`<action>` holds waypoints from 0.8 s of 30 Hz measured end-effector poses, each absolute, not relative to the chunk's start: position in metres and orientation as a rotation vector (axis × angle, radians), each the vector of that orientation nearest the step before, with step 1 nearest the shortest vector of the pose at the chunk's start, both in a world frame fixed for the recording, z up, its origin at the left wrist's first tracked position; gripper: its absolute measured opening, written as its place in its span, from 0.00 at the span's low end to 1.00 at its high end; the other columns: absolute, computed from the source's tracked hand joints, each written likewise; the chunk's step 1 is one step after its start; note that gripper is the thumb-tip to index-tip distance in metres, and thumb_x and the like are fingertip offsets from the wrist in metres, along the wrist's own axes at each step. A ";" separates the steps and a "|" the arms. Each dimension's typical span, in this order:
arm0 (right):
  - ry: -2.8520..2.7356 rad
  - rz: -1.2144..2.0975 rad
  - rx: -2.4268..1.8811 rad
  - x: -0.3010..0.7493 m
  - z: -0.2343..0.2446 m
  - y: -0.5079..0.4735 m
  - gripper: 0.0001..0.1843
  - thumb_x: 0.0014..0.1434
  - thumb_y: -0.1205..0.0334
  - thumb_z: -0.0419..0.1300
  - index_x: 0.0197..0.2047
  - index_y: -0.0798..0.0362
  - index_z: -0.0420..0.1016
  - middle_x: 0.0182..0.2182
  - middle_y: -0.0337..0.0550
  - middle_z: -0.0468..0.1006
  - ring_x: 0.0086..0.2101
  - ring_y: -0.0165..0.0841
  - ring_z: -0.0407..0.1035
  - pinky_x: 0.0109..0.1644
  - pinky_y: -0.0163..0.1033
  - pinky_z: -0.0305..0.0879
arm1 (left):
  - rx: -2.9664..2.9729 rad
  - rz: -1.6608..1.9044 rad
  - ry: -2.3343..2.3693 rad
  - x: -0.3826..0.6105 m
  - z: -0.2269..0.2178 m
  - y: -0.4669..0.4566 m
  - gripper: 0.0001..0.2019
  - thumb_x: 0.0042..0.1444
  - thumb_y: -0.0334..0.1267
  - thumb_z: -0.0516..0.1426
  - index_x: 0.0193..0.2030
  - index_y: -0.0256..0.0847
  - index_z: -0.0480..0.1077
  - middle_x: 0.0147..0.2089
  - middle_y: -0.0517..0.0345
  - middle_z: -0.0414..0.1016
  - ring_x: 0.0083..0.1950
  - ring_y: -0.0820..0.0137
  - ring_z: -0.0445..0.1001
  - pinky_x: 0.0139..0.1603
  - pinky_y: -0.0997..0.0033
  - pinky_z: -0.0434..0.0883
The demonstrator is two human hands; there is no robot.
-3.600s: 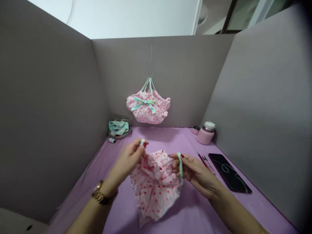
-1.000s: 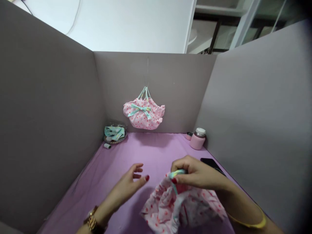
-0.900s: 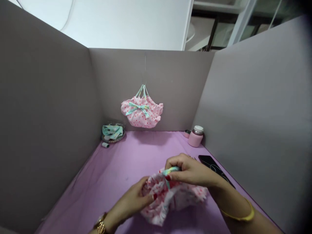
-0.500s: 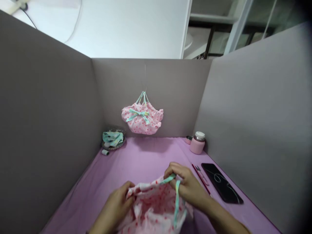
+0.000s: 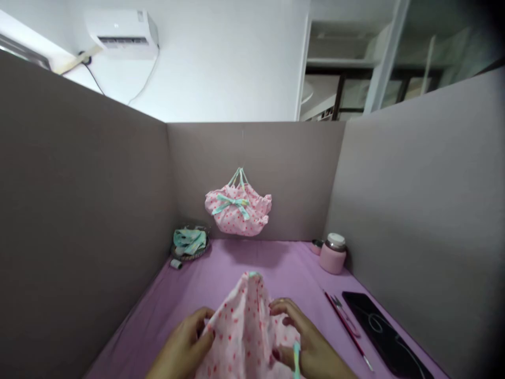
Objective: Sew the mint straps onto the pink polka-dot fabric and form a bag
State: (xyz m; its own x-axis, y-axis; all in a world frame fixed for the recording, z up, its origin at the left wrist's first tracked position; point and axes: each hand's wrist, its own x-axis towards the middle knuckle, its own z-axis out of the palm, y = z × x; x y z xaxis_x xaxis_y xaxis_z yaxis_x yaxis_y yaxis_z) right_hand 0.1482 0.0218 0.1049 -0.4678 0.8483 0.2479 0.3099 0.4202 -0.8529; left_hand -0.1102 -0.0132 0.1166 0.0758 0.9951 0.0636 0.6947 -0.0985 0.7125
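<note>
A pink cloth bag with red dots point(image 5: 241, 329) stands up in a folded peak between my two hands, its lower part cut off by the frame. My left hand point(image 5: 184, 341) pinches its left edge between thumb and fingers. On the other side my right hand point(image 5: 305, 337) grips the cloth with curved fingers, the thumb lower down. A mint-green strap point(image 5: 296, 359) hangs by the right thumb, and a bit of mint trim tops the peak. Farther back, a matching dotted bag with a mint bow point(image 5: 239, 217) hangs from a thin line.
At the back left, a basket point(image 5: 191, 257) holds mint fabric, with a small thread spool point(image 5: 175, 263) beside it. A pink jar point(image 5: 332, 259) stands at the back right. Along the right lie a red pencil-like stick point(image 5: 347, 327), scissors-like snips point(image 5: 346, 316) and a black phone point(image 5: 381, 329). Grey panels enclose the purple cloth.
The bag has turned from its open mouth facing up to its dotted side raised in a peak. My right hand has moved lower, off the upper strap. The camera view has tilted up.
</note>
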 end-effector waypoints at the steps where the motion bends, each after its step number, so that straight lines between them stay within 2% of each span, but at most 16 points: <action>1: -2.080 1.209 -0.896 0.154 0.106 0.020 0.24 0.44 0.59 0.65 0.46 0.52 0.68 0.44 0.46 0.69 0.45 0.38 0.64 0.51 0.41 0.58 | 1.833 0.800 1.663 -0.110 0.118 -0.016 0.13 0.50 0.36 0.48 0.38 0.39 0.71 0.28 0.58 0.74 0.30 0.68 0.70 0.30 0.74 0.63; 4: -2.071 1.892 -0.374 0.166 0.100 0.024 0.36 0.38 0.47 0.67 0.49 0.53 0.68 0.47 0.49 0.69 0.48 0.40 0.63 0.52 0.42 0.56 | 1.779 0.803 1.659 -0.111 0.122 -0.020 0.13 0.50 0.37 0.49 0.38 0.38 0.72 0.29 0.58 0.74 0.30 0.68 0.69 0.31 0.73 0.64; 5: -1.847 2.057 -0.221 0.166 0.095 0.027 0.36 0.37 0.41 0.66 0.47 0.53 0.70 0.43 0.48 0.71 0.45 0.38 0.66 0.50 0.41 0.58 | 1.764 0.793 1.659 -0.112 0.122 -0.021 0.13 0.50 0.37 0.49 0.38 0.38 0.72 0.29 0.58 0.75 0.30 0.68 0.69 0.31 0.73 0.64; 6: -1.576 2.133 -0.163 0.162 0.090 0.030 0.34 0.39 0.37 0.62 0.44 0.52 0.71 0.39 0.46 0.73 0.41 0.36 0.68 0.47 0.40 0.60 | 1.752 0.788 1.658 -0.112 0.122 -0.022 0.13 0.50 0.37 0.49 0.38 0.38 0.72 0.29 0.58 0.75 0.30 0.68 0.70 0.31 0.73 0.64; 8: -1.245 2.156 -0.238 0.144 0.078 0.033 0.26 0.49 0.38 0.55 0.41 0.51 0.71 0.35 0.44 0.74 0.36 0.31 0.69 0.42 0.37 0.62 | 1.738 0.795 1.641 -0.110 0.123 -0.023 0.13 0.51 0.37 0.49 0.39 0.38 0.72 0.30 0.57 0.75 0.31 0.67 0.70 0.31 0.73 0.64; 10: -1.403 2.196 -0.399 0.116 0.067 0.031 0.20 0.55 0.48 0.55 0.42 0.55 0.70 0.35 0.48 0.74 0.35 0.32 0.70 0.41 0.38 0.63 | 1.741 0.813 1.590 -0.107 0.125 -0.026 0.14 0.52 0.37 0.48 0.39 0.38 0.72 0.31 0.57 0.76 0.32 0.67 0.70 0.32 0.74 0.64; 12: -1.797 2.156 -0.569 0.086 0.054 0.025 0.15 0.54 0.58 0.55 0.42 0.58 0.70 0.34 0.48 0.74 0.33 0.33 0.70 0.39 0.39 0.64 | 1.766 0.814 1.544 -0.105 0.127 -0.028 0.14 0.53 0.36 0.47 0.38 0.38 0.72 0.32 0.57 0.76 0.33 0.67 0.71 0.34 0.74 0.64; 13: -1.995 2.033 -0.667 0.074 0.048 0.023 0.11 0.51 0.63 0.57 0.39 0.58 0.72 0.32 0.45 0.74 0.33 0.32 0.69 0.38 0.37 0.64 | 1.785 0.802 1.539 -0.105 0.126 -0.029 0.13 0.53 0.35 0.47 0.37 0.38 0.73 0.31 0.57 0.76 0.33 0.67 0.71 0.34 0.75 0.64; 16: -2.074 1.874 -0.781 0.059 0.034 0.019 0.16 0.46 0.73 0.55 0.40 0.58 0.72 0.35 0.43 0.73 0.35 0.30 0.67 0.40 0.35 0.62 | 1.830 0.725 1.625 -0.117 0.116 -0.030 0.13 0.53 0.34 0.46 0.34 0.38 0.72 0.30 0.58 0.75 0.34 0.67 0.72 0.35 0.75 0.64; 18: -2.083 1.871 -0.759 0.071 0.039 0.020 0.17 0.48 0.72 0.54 0.43 0.58 0.72 0.35 0.43 0.74 0.35 0.30 0.67 0.40 0.34 0.63 | 1.829 0.648 1.719 -0.131 0.105 -0.029 0.13 0.53 0.35 0.46 0.34 0.38 0.71 0.29 0.57 0.74 0.33 0.66 0.72 0.33 0.74 0.64; 21: -2.105 1.819 -0.663 0.104 0.073 0.019 0.18 0.54 0.64 0.51 0.47 0.58 0.70 0.38 0.46 0.75 0.36 0.30 0.69 0.42 0.36 0.63 | 1.842 0.572 1.795 -0.150 0.092 -0.026 0.13 0.53 0.35 0.45 0.34 0.38 0.70 0.29 0.57 0.74 0.32 0.66 0.72 0.33 0.73 0.65; 23: -2.237 1.715 -0.542 0.122 0.099 0.012 0.23 0.49 0.62 0.58 0.49 0.57 0.70 0.42 0.47 0.75 0.41 0.33 0.68 0.47 0.38 0.61 | 1.883 0.532 1.812 -0.155 0.088 -0.025 0.12 0.53 0.33 0.44 0.33 0.39 0.69 0.31 0.57 0.75 0.34 0.66 0.73 0.35 0.72 0.65; 24: -2.313 1.706 -0.464 0.128 0.108 0.006 0.21 0.49 0.61 0.58 0.47 0.56 0.72 0.42 0.46 0.75 0.42 0.34 0.68 0.49 0.38 0.60 | 1.904 0.513 1.820 -0.155 0.088 -0.024 0.12 0.53 0.32 0.44 0.33 0.39 0.69 0.32 0.56 0.75 0.35 0.66 0.73 0.37 0.71 0.66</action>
